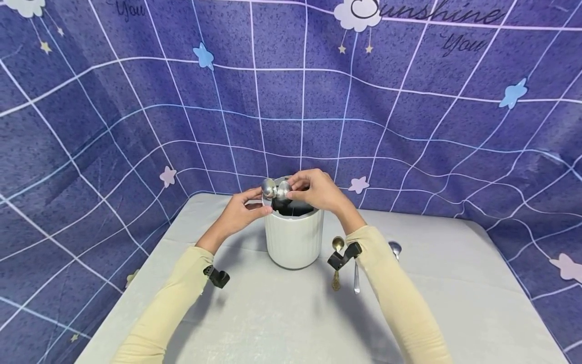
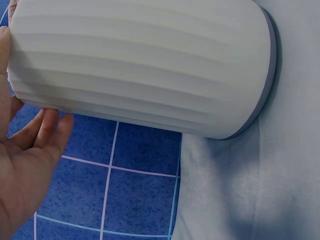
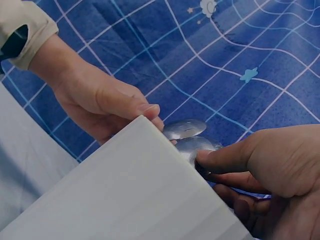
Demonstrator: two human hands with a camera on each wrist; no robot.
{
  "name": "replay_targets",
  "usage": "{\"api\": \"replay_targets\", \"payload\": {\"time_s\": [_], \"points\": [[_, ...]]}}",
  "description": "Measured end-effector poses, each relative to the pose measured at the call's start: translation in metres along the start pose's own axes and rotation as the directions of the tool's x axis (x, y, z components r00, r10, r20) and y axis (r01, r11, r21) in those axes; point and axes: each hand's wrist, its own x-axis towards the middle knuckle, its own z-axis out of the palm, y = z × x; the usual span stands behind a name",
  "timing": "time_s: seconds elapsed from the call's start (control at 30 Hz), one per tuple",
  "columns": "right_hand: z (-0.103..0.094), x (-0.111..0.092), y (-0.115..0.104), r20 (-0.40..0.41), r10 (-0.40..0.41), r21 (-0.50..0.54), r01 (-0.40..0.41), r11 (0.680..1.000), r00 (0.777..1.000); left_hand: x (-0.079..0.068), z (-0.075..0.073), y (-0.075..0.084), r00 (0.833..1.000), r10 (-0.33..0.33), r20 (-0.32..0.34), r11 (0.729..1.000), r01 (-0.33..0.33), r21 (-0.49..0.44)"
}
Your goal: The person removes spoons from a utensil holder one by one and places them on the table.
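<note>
My right hand [image 1: 320, 189] pinches a silver metal spoon [image 1: 283, 189] at the white ribbed canister [image 1: 293, 241]; left hand [image 1: 236, 215] relaxed; lower-centre golden spoon [image 1: 338, 243] outstanding.

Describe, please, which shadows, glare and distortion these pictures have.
Head view: soft shadows on the table, glints on two spoons, wavy backdrop lines, perhaps from folds or lens; left wrist view: dim, shadow beside the container; right wrist view: pale highlights on those spoons.

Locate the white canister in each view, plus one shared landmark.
Head: canister near centre, upright.
Left wrist: canister across the top, appearing sideways.
Right wrist: canister at bottom, left of centre, cut off.
Shared landmark: left hand, beside it in all three.
</note>
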Motion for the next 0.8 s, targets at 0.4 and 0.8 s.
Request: {"api": "replay_targets", "payload": {"time_s": [0.4, 0.8], "points": [[-0.0059, -0.0016, -0.0003, 0.090, -0.009, 0.047, 0.004, 0.999, 0.996, 0.0004, 0.0004, 0.0006, 1.000, 0.013, -0.002, 1.000, -0.013, -0.016], [-0.0066, -0.0011, 0.0037, 0.125, -0.054, 0.174, 0.031, 0.984, 0.991, 0.0009, 0.0008, 0.0010, 1.000, 0.018, -0.005, 1.000, -0.018, -0.017]]}}
